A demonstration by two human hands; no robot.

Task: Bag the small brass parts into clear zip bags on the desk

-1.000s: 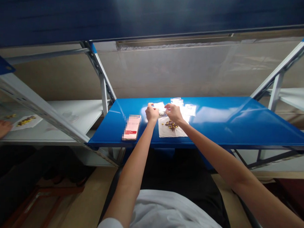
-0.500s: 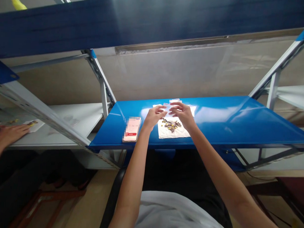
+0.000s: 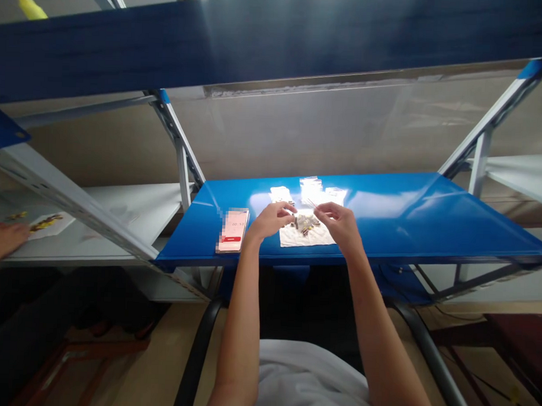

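On the blue table (image 3: 399,225), a clear bag (image 3: 306,218) pinched by the right hand (image 3: 342,225) had come down over small pieces (image 3: 305,232) at twelve o'clock, joining both, the left hand (image 3: 267,220) narrowly curled, hold unclear

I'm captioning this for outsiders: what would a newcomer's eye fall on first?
Probably the blue shelf spanning the middle. Next, the left hand and right hand, close beside dark-and-yellow pieces on a white sheet. A phone lies left of them, by the shelf's front edge.
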